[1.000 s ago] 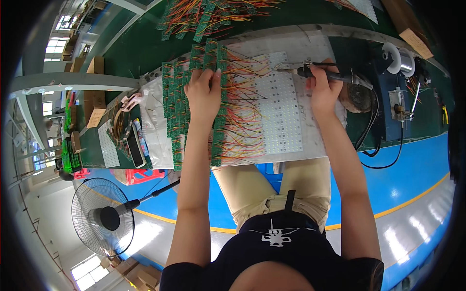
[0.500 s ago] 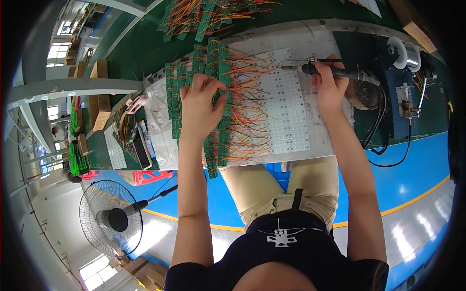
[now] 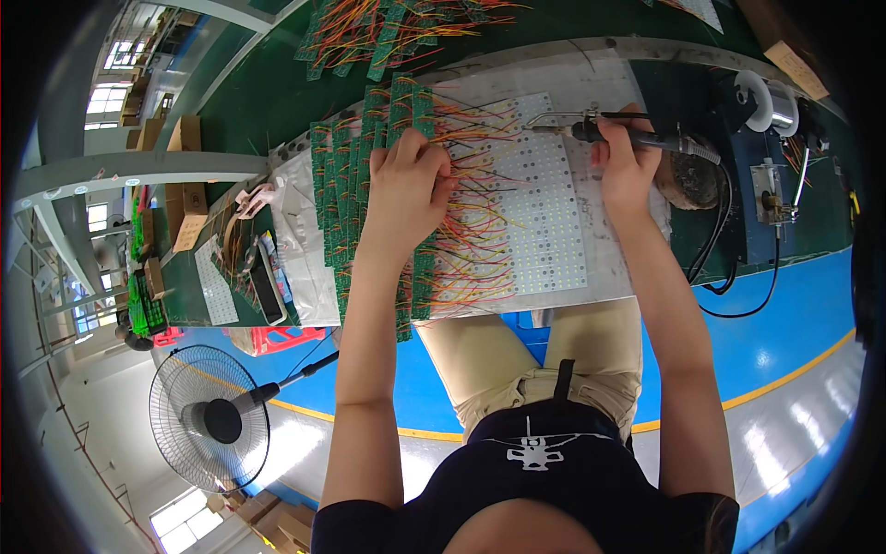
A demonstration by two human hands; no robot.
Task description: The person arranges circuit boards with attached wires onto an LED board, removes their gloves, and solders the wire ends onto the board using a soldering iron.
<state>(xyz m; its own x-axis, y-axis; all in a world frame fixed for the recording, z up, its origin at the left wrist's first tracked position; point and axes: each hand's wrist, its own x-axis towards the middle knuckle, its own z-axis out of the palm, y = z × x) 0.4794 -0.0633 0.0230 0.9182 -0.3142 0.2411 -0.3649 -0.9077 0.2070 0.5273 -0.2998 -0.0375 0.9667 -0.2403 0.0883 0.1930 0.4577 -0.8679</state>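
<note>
My right hand (image 3: 630, 175) grips a black soldering iron (image 3: 637, 137), and its thin metal feed tube and tip (image 3: 554, 120) point left over a white LED panel (image 3: 551, 203). My left hand (image 3: 406, 189) is closed above several green circuit-board strips (image 3: 423, 277) lying side by side. Its thumb and fingertips are pinched together at the right edge of the strips, among red, yellow and black wires (image 3: 475, 242). Whatever sits between those fingertips is too small to make out. The wires fan rightward from the strips onto the LED panel.
More wired green strips (image 3: 388, 42) are piled at the back. On the right stand a solder wire spool (image 3: 783, 106), a metal stand (image 3: 771, 189) and a round, dark block (image 3: 692, 180). A phone (image 3: 268, 291) lies at the left; a floor fan (image 3: 217, 417) stands below.
My left hand has moved right across the strips, its fingers drawing closer together at the wires. The right hand with the soldering iron has stayed almost still.
</note>
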